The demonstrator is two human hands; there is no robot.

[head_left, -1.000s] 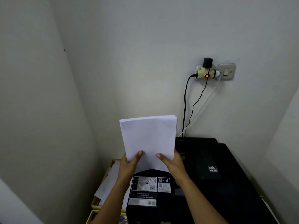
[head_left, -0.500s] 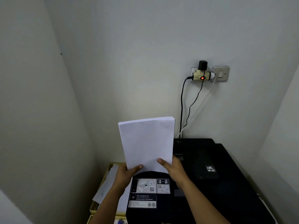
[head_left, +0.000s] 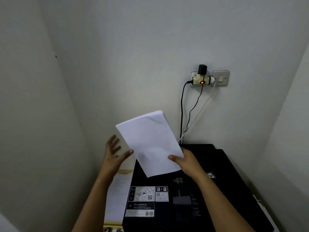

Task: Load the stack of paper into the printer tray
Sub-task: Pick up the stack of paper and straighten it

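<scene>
Printer (head_left: 217,190): black, low in the head view, nearest the person. Its raised rear flap carries white instruction labels (head_left: 148,194). The paper slot itself cannot be made out under the stack.

Loose sheets (head_left: 119,195): white, just left of the printer, lying in a yellow-edged tray or box.

Right hand (head_left: 185,162): thumb on the front face, fingers behind, pinching the stack by its lower right edge. It alone carries the load.

Left hand (head_left: 113,154): fingers spread, holding nothing, just beside the stack's left edge; thumb tip near that edge, contact uncertain.

Stack of paper (head_left: 150,144): white, held in the air above the rear flap, tilted with its top toward the left wall and one lower corner pointing down at the flap. Not yet in the tray.

Power adapter (head_left: 201,79): on the back wall, red lamp lit, cables hanging down behind the printer; a wall switch (head_left: 221,78) beside it.

Handling note, as judgement: the step is squaring the stack before insertion. Bring the left hand to the free edge, level the bottom edge parallel with the flap, then lower both sides evenly. One-handed, the sheets are likely to fan or enter corner-first.
</scene>
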